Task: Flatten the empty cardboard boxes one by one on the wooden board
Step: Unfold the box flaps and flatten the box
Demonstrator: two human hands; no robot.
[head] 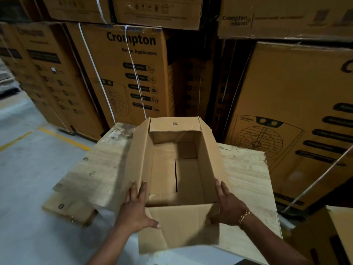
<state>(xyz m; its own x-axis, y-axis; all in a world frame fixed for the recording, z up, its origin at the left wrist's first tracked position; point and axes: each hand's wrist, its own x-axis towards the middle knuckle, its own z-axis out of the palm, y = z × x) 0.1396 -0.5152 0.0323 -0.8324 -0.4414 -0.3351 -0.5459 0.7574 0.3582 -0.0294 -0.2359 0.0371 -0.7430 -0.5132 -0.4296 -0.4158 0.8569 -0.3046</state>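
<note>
- I am working on the open cardboard box, which is standing mouth up on the wooden board, closer to the near edge than the far one.
- Its long axis is running straight away from me, from the near edge toward the far edge; the short ends are facing me and the stacked cartons behind.
- The box is lying directly ahead, between my hands, so neither hand is closer; both are sitting at its near corners.
- My left hand is pressing flat on the outside of the left flap, fingers straight, thumb spread across the near flap. It is not clenched.
- My right hand is lying along the right wall, fingers extended, nothing curled round the card; its thumb side is blurring out.
- All four top flaps are splaying outward; the near one is hanging past the near edge. The far flap is carrying a small printed code.
- Inside is empty, with a dark slit showing along the bottom seam.
- Judgement: squeezing the long walls sideways should be what collapses it.
</note>
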